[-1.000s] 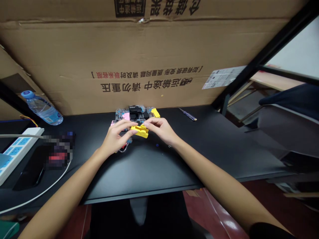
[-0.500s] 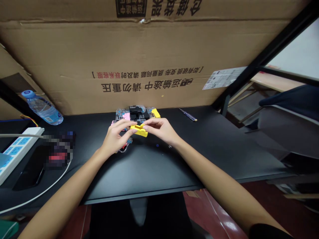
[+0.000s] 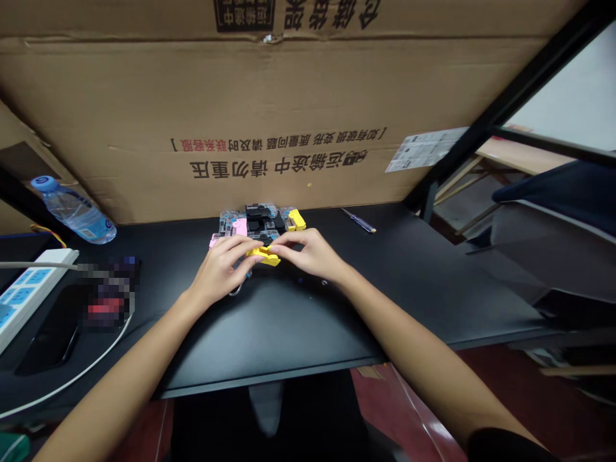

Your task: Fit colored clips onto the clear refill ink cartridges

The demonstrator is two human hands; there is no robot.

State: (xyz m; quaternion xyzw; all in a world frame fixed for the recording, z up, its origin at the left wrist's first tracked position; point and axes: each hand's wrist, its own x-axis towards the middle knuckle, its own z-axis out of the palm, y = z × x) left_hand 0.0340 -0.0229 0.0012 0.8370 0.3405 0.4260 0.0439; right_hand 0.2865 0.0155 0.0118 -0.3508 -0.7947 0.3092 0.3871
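Both hands hold a small yellow plastic part just above the black table. My left hand pinches its left end between thumb and fingers. At the upper right of the part, the thumb and fingertips of my right hand are closed on it; the exact contact is partly hidden. Right behind the hands lie several clear plastic toy-like pieces, a black piece, a pink piece and another yellow piece. My left hand covers some of these.
A screwdriver lies at the back right. Tiny bits, one a pale curved piece, are near my right wrist. To the left are a water bottle, a power strip, a phone and a white cable. Cardboard stands behind.
The yellow part has turned slightly in my fingers, showing a different side, and both hands have shifted a little. The whole view has moved slightly. Both hands keep hold.
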